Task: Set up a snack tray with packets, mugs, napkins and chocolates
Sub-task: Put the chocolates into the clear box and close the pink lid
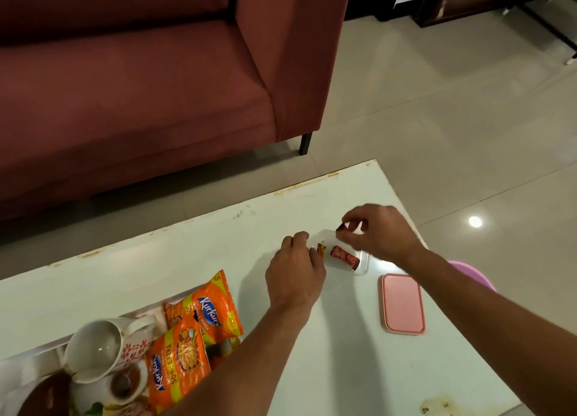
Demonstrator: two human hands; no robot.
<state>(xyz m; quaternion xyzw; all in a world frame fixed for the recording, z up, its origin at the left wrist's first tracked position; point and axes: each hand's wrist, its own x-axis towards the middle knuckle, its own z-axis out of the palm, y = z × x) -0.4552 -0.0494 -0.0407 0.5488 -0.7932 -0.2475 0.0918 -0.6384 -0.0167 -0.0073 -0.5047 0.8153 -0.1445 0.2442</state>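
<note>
A small clear plastic container (362, 264) stands on the white table (187, 253) and holds a red-wrapped chocolate (345, 257) and a yellow-and-red one (322, 249). My right hand (377, 231) hovers just above the container and pinches a small dark-wrapped chocolate (342, 227) between its fingertips. My left hand (295, 272) rests against the container's left side, fingers curled at its edge. At lower left a white tray (46, 350) carries two orange snack packets (206, 309) (178, 365), a white mug with red flowers (100, 350) and a second mug (125, 384).
The container's pink lid (402, 303) lies flat on the table to the right. A dark red sofa (140, 72) stands beyond the table's far edge. A purple round object (471, 273) shows past the table's right edge, over tiled floor.
</note>
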